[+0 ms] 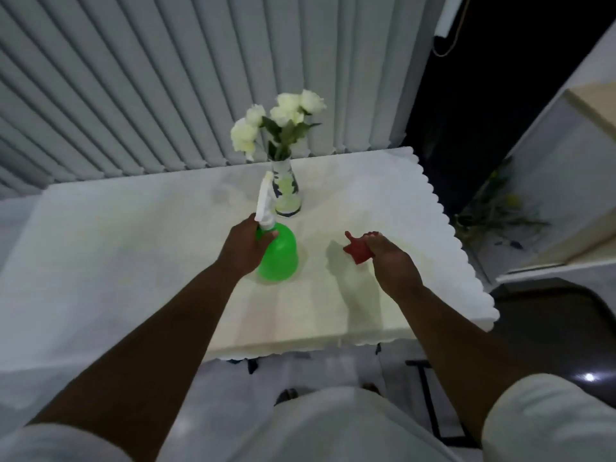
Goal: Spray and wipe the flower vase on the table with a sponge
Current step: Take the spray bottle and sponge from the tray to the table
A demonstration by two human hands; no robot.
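A patterned white vase (pixel 287 191) with white flowers (pixel 280 123) stands upright at the back middle of the table (pixel 133 248). Just in front of it is a green spray bottle (pixel 280 253) with a white trigger head pointing toward the vase. My left hand (pixel 241 248) grips the bottle's neck. To the right, my right hand (pixel 388 258) holds a red sponge (pixel 358 250) a little above the tabletop, apart from the vase.
The table has a white cloth with a scalloped edge (pixel 463 248) on the right. Grey vertical blinds (pixel 166 81) hang behind it. A pale cabinet (pixel 563 181) with a small plant (pixel 496 211) stands at the right.
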